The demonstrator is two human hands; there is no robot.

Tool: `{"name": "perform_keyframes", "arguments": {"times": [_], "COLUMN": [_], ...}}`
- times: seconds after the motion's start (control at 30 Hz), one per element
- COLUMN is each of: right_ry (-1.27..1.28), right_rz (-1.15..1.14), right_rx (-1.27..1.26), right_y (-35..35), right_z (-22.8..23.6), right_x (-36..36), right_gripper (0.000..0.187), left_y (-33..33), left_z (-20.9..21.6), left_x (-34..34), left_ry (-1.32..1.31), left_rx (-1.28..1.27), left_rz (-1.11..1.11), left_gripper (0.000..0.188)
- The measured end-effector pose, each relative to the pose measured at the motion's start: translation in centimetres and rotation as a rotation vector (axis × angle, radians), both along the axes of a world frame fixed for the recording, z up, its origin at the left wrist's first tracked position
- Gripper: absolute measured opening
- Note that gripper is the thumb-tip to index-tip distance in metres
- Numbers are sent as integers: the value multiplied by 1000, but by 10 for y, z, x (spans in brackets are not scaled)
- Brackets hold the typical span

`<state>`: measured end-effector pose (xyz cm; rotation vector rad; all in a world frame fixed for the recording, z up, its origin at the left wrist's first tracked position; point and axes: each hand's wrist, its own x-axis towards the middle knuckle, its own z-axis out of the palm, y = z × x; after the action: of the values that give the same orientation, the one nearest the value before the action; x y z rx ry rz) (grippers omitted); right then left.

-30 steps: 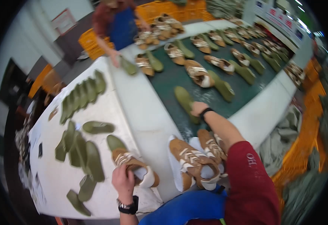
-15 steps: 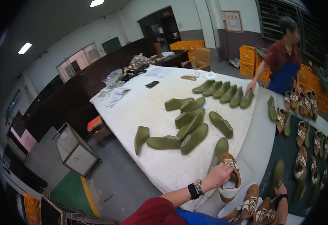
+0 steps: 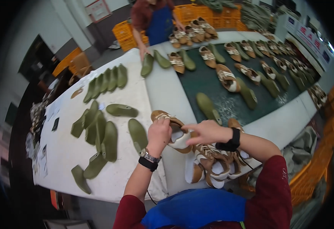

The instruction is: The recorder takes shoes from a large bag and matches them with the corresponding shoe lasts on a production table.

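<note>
A brown and white lace-up sneaker is held over the white table edge. My left hand is closed round its laced middle. My right hand has come to its heel, thumb and fingers at either side of the collar. Left of the sneaker, a green shoe last lies on the white cloth. Another green last rests on the dark green belt, beyond my right hand. Below my right hand stands a cluster of similar sneakers, partly covered by my forearm.
Several green lasts lie in a pile on the cloth-covered table, with a row of lasts behind. Sneakers paired with lasts line the green belt. Across the table a co-worker's hand touches a last. Orange crates stand behind.
My view has swung to the right. My right hand has left the green last on the belt and moved to the sneaker's heel. The left hand keeps its hold on the sneaker.
</note>
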<state>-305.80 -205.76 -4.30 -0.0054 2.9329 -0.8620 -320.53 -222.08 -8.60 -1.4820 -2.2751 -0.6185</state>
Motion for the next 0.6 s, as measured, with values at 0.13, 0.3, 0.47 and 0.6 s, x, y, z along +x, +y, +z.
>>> {"name": "perform_keyframes", "arguments": {"times": [0.13, 0.3, 0.47, 0.6], "right_ry": [1, 111, 30, -92], "right_rz": [-4, -333, -499, -656], "right_rx": [79, -86, -3, -168], "right_y": [-3, 88, 140, 157], "right_z": [-13, -88, -160, -206], "right_x": [8, -21, -79, -123], "right_gripper": [39, 30, 31, 35], "left_y": [45, 35, -52, -99], "left_z": [-2, -11, -71, -123], "left_x": [10, -6, -51, -72], "left_ry": [-63, -178, -106, -567], "left_rx": [0, -21, -255, -214], "left_rz": [-113, -88, 374, 583], "left_gripper": [26, 60, 61, 53]}}
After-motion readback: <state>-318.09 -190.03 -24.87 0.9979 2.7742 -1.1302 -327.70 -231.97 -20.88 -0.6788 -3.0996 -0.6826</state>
